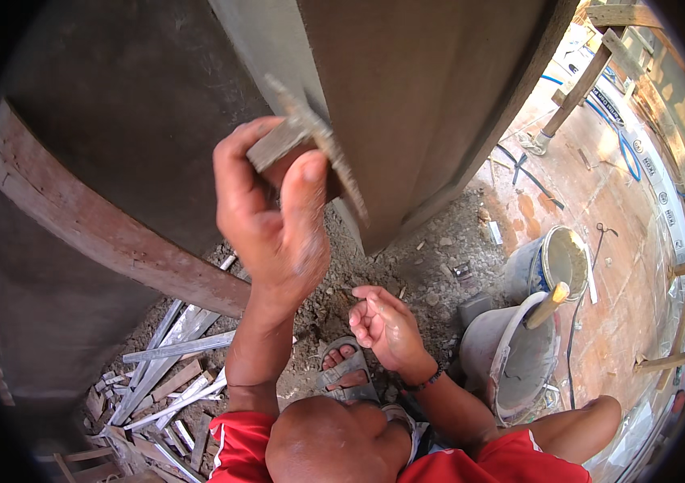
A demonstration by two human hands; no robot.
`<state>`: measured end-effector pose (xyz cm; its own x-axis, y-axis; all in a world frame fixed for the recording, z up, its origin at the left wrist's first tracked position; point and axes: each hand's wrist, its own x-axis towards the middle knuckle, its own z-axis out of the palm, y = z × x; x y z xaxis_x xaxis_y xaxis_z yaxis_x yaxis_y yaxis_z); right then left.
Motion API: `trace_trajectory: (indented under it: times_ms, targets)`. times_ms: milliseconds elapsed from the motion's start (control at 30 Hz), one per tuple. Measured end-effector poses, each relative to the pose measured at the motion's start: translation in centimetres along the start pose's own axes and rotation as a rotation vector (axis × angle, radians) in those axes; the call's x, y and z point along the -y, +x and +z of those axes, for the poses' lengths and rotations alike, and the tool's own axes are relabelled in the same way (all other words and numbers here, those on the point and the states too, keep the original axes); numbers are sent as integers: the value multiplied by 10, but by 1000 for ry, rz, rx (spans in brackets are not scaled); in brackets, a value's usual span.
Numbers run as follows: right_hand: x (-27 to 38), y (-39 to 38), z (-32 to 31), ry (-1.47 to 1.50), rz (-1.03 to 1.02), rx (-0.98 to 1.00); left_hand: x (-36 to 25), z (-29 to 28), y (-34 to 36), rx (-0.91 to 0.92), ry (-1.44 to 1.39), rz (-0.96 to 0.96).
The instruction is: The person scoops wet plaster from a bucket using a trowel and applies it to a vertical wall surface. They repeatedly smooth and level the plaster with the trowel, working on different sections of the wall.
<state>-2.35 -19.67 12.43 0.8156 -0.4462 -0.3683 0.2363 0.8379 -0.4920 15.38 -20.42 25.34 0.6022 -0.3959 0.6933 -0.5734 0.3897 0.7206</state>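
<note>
Around us rise a dark grey wall [149,72] at the left and a brown column [415,105] at the centre, with a tiled floor [620,306] spreading to the right. Rubble [439,253] lies at the column's foot. A plank [109,221], bent in our view, crosses in front of the wall. Below it we see a heap of wood scraps [173,362]. Near our right arm stands a pale tub [483,350], with a smaller bucket [522,274] just beyond it.

The float [342,169] is up in front of the column, its plate nearly edge-on to us; whether it touches the surface we cannot tell. A handle [547,304] with a yellowish end sticks out over the tub's rim. A sandal [350,392] is on our foot, down on the rubble. Our left hand [274,209] wraps the float's grip, thumb on the right side. Our right hand [386,326] holds nothing, its fingers loosely curled, between float and tub. A dark bracelet [425,380] circles the right wrist.
</note>
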Motion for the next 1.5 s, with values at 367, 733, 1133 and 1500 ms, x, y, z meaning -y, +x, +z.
trace_trajectory:
  times_ms: [367,733,1133,1500]
  targets:
    - [12,-1,-10,62,-52,-88,-13,16,31,-38,-118,13]
    - [10,1,-14,1,-51,-106,14,7,32,-30,-40,-140]
    - [7,3,-16,-83,-41,-124,22,4,43,-5,25,-15]
    - [-1,-4,-14,-119,0,-154,22,2,62,4,18,-150]
